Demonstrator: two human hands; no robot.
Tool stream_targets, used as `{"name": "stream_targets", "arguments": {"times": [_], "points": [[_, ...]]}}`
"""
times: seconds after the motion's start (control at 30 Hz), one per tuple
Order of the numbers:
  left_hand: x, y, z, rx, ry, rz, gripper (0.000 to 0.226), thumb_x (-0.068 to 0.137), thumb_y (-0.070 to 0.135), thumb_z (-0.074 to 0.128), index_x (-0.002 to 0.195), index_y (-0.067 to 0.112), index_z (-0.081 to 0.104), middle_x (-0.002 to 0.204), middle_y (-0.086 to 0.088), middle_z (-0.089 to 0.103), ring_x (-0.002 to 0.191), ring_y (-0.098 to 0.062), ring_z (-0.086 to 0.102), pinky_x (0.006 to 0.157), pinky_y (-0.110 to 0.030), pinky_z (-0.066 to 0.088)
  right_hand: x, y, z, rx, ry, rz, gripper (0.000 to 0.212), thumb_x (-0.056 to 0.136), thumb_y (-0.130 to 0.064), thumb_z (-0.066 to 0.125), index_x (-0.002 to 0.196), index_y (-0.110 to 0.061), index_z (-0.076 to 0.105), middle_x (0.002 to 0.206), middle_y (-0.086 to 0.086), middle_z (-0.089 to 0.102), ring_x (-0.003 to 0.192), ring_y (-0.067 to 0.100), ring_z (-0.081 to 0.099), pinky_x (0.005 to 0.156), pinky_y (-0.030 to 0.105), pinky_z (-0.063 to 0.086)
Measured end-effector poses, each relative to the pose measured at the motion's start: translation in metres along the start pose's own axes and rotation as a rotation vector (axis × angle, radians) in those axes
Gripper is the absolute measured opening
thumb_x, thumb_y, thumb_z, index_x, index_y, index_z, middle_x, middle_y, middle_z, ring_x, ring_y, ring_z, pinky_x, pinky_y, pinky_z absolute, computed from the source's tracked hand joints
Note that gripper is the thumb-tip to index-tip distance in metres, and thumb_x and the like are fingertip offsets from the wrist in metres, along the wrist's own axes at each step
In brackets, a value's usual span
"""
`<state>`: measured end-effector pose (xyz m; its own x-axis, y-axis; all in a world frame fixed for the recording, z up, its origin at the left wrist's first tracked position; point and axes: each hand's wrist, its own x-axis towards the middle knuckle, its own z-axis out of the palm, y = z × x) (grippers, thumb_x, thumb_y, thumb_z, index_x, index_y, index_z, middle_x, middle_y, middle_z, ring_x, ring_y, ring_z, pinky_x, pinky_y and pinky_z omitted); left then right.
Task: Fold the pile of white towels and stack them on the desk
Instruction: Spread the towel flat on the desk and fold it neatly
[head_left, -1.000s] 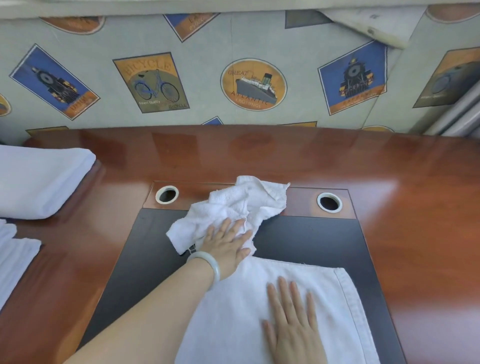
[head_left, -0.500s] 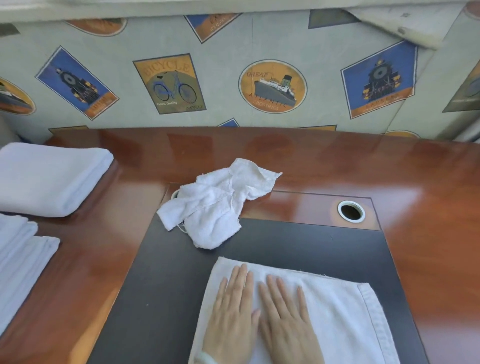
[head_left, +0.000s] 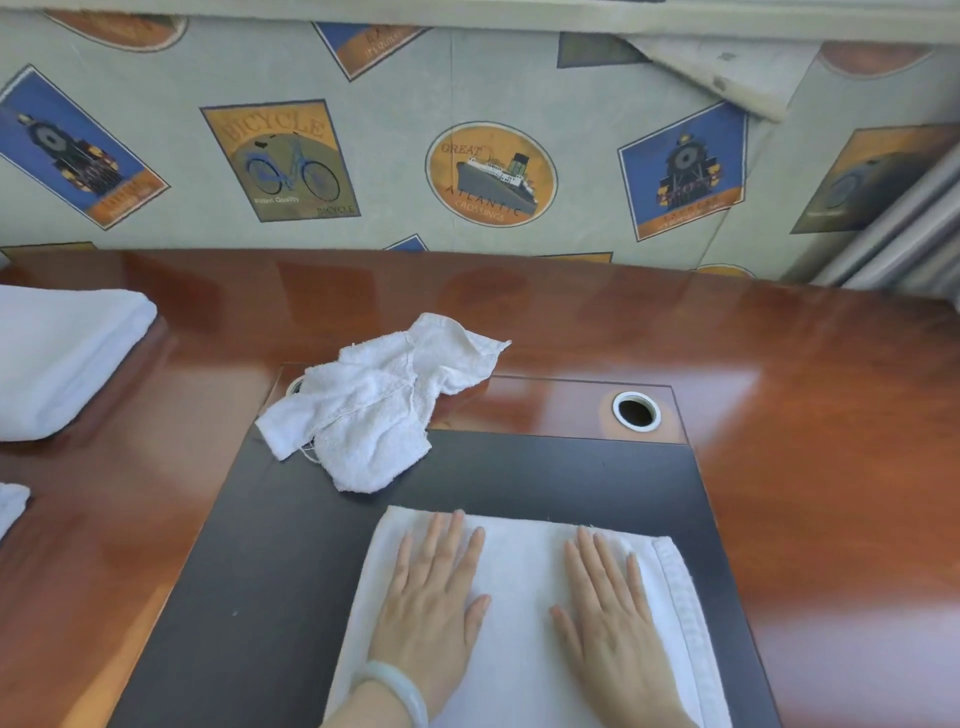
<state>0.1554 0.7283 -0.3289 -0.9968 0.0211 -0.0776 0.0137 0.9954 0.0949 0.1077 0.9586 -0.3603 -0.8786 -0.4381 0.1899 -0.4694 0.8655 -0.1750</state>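
A white towel (head_left: 519, 613) lies flat on the black inlay (head_left: 270, 571) of the wooden desk (head_left: 831, 441), running off the bottom edge of the view. My left hand (head_left: 431, 603) presses flat on its left half, fingers straight, a pale bangle on the wrist. My right hand (head_left: 613, 618) presses flat on the right half, a hand's width from the left. A crumpled small white towel (head_left: 379, 405) lies just beyond, partly over a round cable hole. A folded white towel (head_left: 57, 358) sits at the far left.
Another white towel's corner (head_left: 10, 504) shows at the left edge. A round cable hole (head_left: 636, 410) is set in the desk behind the black inlay. A wall with printed pictures stands close behind the desk. Metal tubes (head_left: 893, 234) lean at the right.
My left hand left the crumpled towel, which now lies pushed back to the left, and came down onto the flat towel. Both hands have since slid apart across it.
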Motion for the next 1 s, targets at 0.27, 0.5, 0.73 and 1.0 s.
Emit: {"name": "stream_targets", "arguments": {"times": [0.27, 0.5, 0.73, 1.0], "points": [[0.007, -0.004, 0.011, 0.045, 0.014, -0.059, 0.065, 0.100, 0.056, 0.009, 0.152, 0.025, 0.035, 0.161, -0.007, 0.028, 0.146, -0.036, 0.028, 0.113, -0.065, 0.021, -0.009, 0.060, -0.021, -0.050, -0.163, 0.119, 0.067, 0.103, -0.057, 0.016, 0.155, -0.016, 0.027, 0.161, 0.004, 0.026, 0.149, 0.018, 0.022, 0.119, 0.047, 0.009], [0.033, -0.017, 0.011, 0.066, -0.004, -0.077, 0.064, 0.101, 0.057, 0.008, 0.151, 0.025, 0.033, 0.158, -0.003, 0.035, 0.145, -0.027, 0.026, 0.115, -0.052, 0.010, 0.029, 0.064, -0.021, -0.135, -0.219, 0.188, 0.069, 0.101, -0.059, 0.013, 0.152, -0.018, 0.034, 0.158, 0.005, 0.033, 0.146, 0.018, 0.021, 0.118, 0.048, 0.003], [0.008, -0.023, 0.013, 0.069, 0.075, -0.138, 0.064, 0.103, 0.054, 0.009, 0.153, 0.022, 0.033, 0.160, -0.009, 0.027, 0.146, -0.029, 0.023, 0.115, -0.050, 0.011, 0.032, 0.041, -0.019, -0.144, -0.145, 0.206, 0.067, 0.101, -0.059, 0.014, 0.150, -0.020, 0.037, 0.158, 0.011, 0.033, 0.146, 0.036, 0.024, 0.117, 0.056, 0.009], [0.004, -0.028, 0.007, 0.018, 0.102, -0.330, 0.067, 0.103, 0.052, 0.010, 0.149, 0.011, 0.033, 0.157, -0.017, 0.027, 0.141, -0.033, 0.033, 0.116, -0.042, 0.009, 0.032, 0.049, -0.028, -0.066, -0.103, 0.416, 0.092, 0.088, -0.071, -0.013, 0.157, -0.016, 0.015, 0.163, 0.014, 0.018, 0.150, 0.031, 0.014, 0.119, 0.055, 0.006]]}}
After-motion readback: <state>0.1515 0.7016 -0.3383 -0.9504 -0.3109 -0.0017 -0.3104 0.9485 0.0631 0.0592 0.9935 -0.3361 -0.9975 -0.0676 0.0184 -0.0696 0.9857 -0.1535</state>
